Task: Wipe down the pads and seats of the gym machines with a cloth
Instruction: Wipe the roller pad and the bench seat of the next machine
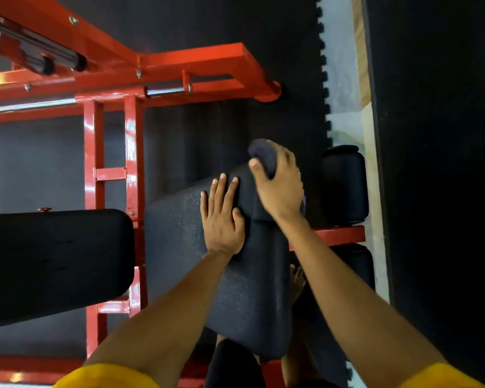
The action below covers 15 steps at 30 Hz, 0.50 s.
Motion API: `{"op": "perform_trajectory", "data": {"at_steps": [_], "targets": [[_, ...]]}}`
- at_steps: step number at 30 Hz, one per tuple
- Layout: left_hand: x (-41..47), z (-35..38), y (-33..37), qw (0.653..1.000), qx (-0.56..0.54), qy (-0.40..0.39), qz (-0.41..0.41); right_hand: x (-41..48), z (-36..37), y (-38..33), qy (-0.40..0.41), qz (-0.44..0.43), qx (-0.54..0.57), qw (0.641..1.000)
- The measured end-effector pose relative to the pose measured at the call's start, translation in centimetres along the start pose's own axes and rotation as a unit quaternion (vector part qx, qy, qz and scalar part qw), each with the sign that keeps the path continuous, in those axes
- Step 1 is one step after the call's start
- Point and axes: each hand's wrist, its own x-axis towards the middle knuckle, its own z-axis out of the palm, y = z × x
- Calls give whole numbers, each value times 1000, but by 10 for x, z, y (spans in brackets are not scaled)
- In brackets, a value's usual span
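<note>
On seat pad (252, 303): left hand (221, 219) flat, fingers straight, pressing down. The right hand (280, 186) grips dark cloth (262, 154) at pad's far end, 1 o'clock from left hand. Machine's red frame (133, 152) at 10 o'clock.

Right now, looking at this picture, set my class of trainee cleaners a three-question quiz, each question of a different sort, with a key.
1. True or false: the left hand lies flat on the pad.
2. Which hand grips the cloth? A left, B right, C neither.
3. Fill in: the machine's frame is painted ____.
Key: 1 true; 2 B, the right hand; 3 red.
</note>
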Motion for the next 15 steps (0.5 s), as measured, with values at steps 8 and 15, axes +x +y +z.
{"op": "perform_trajectory", "data": {"at_steps": [8,15], "targets": [[1,-1,3,1000,1,-5,1,-1,-3,-1,-29,-18,-65,997],[-1,-1,4,1000,-2,-2,-1,-17,-9,-8,-14,122,12,992]]}}
